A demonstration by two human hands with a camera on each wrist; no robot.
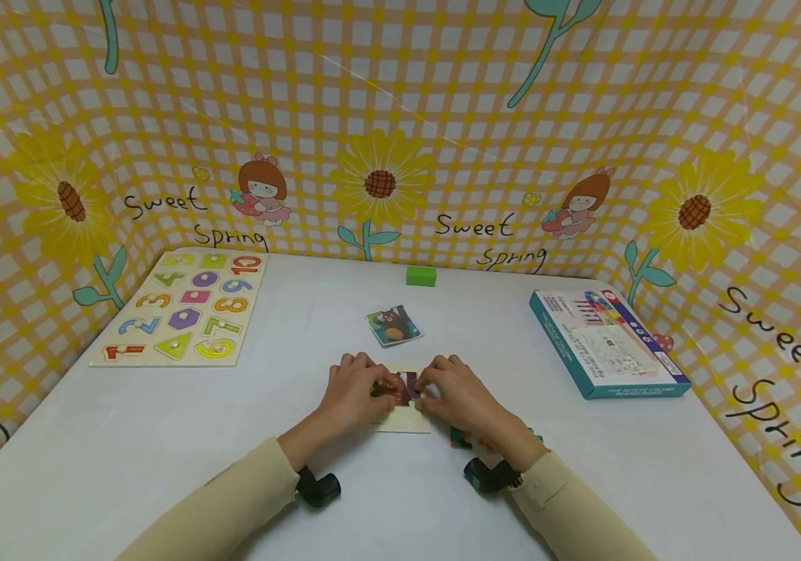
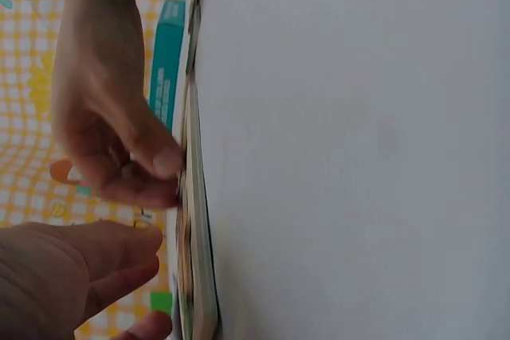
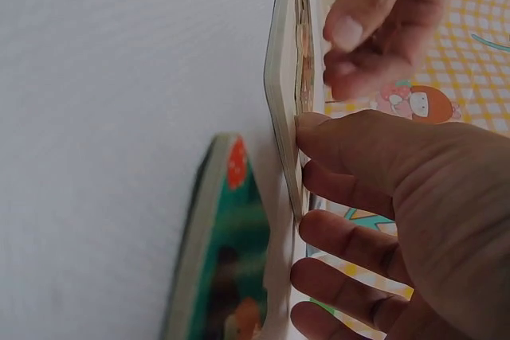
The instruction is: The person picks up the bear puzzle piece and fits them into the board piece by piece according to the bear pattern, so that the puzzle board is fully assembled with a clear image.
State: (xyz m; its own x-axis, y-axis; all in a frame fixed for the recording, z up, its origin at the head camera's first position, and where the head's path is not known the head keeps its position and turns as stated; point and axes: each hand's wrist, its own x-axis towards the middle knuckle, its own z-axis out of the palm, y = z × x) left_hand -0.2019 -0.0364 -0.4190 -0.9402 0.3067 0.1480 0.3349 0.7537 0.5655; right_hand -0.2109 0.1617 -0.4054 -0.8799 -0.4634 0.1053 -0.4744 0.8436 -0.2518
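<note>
A pale wooden puzzle board (image 1: 402,421) lies on the table between both hands, with brown and purple picture pieces in its far part. My right hand (image 1: 462,396) is at the board's right side, its thumb and forefinger on a dark purple puzzle piece (image 1: 411,382). In the right wrist view the right thumb (image 3: 315,125) touches the board while the other fingers spread along it. My left hand (image 1: 354,396) hovers at the left side, fingers loosely bent; in the left wrist view its fingertips (image 2: 147,240) stand apart from the board. Fingers partly hide the pieces.
Loose green puzzle pieces (image 1: 460,438) lie under the right wrist. Beyond the board are a bear picture card (image 1: 395,325) and a green block (image 1: 421,276). A number-and-shape board (image 1: 186,312) is at left, a teal-edged box (image 1: 607,343) at right.
</note>
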